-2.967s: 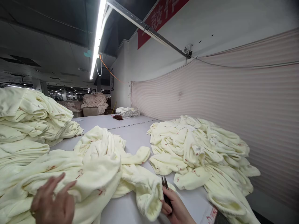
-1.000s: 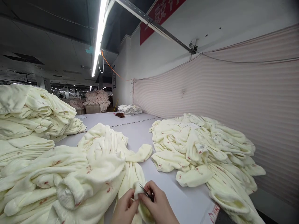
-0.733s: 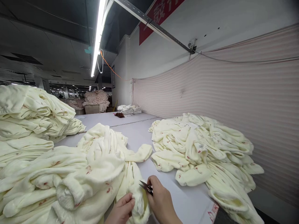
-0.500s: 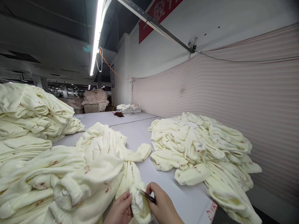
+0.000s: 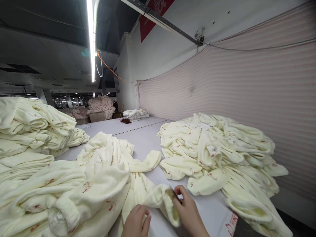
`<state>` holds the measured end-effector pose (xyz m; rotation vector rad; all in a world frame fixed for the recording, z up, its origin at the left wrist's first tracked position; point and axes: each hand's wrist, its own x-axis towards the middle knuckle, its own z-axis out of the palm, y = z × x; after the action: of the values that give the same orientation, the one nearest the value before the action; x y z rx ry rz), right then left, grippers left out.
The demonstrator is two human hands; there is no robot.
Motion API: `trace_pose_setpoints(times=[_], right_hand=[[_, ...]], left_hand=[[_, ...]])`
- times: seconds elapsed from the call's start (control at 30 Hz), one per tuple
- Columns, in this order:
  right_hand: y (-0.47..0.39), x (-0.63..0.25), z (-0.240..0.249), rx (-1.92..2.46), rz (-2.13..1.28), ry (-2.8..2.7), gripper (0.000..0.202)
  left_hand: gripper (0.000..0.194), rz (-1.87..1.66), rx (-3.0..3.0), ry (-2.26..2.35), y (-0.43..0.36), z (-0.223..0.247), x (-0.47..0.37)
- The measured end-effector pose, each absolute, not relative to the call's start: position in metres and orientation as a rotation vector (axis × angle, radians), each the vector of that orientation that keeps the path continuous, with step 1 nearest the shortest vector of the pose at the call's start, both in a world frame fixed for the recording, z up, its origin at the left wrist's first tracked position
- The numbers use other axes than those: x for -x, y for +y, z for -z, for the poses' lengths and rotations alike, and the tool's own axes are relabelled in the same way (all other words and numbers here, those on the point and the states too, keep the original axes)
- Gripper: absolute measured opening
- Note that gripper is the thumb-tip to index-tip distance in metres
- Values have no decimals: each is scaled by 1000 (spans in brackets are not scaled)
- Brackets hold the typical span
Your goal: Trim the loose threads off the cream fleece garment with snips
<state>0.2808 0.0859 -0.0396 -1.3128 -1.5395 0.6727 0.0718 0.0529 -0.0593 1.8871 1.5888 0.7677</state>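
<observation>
Right hand (image 5: 189, 210) is pinching the open cuff (image 5: 170, 205) of a cream fleece sleeve, low and center on the grey table (image 5: 148, 138), with a bit of dark snips (image 5: 175, 195) peeking past the fingers. Left hand (image 5: 135, 223) sits loosely curled just beside the sleeve, gripping nothing I can see. Loose pile of the same garments (image 5: 222, 154) is off to the right.

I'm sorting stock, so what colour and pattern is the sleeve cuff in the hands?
Pale cream-yellow fleece; the cuff itself looks plain, shown in the head view.
</observation>
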Motion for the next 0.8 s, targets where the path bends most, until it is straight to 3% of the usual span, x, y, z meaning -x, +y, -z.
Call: trace_pose_setpoints(times=[0.17,0.33,0.5,0.67,0.8], right_hand=[[105,-315,47,1429,-576,-1457,2],[116,-299,41,1377,-612,-1466,23],[137,-243,37,1171,-894,-1584,18],[150,-220,54,1174,-1057,-1509,17],[153,-203,64,1153,-1184,-1403,24]], left_hand=[[25,-426,-2140,2048,67,62,-48],[37,-266,-2219,2184,83,57,-48],[33,-431,-2205,2049,112,60,-62],[16,-771,-1920,1761,125,79,-31],[26,-974,-1707,1430,110,104,-11]])
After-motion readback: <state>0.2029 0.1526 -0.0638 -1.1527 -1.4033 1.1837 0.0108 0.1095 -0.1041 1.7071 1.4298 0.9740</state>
